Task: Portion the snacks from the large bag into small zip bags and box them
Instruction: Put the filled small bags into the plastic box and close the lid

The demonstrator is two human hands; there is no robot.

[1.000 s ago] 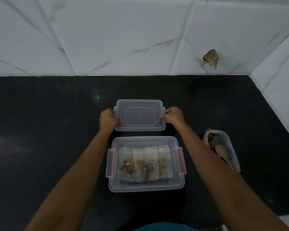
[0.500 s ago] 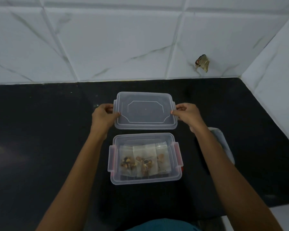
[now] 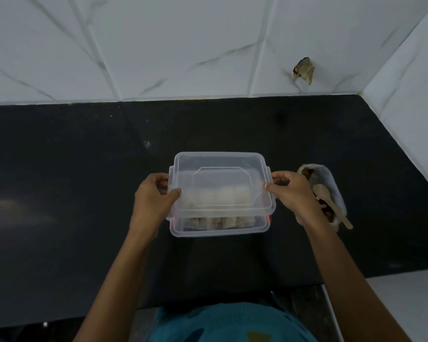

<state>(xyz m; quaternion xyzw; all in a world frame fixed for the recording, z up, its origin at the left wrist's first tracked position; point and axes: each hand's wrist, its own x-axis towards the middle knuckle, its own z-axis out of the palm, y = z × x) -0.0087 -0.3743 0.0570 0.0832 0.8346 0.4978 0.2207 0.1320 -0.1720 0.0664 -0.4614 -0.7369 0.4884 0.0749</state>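
Observation:
A clear plastic lid [image 3: 221, 181] hangs just above the clear plastic box [image 3: 218, 229], covering most of it. My left hand [image 3: 152, 201] grips the lid's left edge, thumb on top. The lid's right edge is pinched by my right hand [image 3: 293, 193]. Several small zip bags of snacks [image 3: 219, 222] show through the box's front wall, and the lid blurs the rest of them. Red side latches peek out at the box's ends.
The large snack bag [image 3: 331, 183] lies open on the black counter [image 3: 59, 193] just right of my right hand, with a wooden spoon [image 3: 330, 202] in it. White tiled walls close the back and right. The counter's front edge runs near my body.
Both hands carried the lid from behind the box toward me, and it is now over the box. The camera view shifted, and the snack bag with the spoon shows again.

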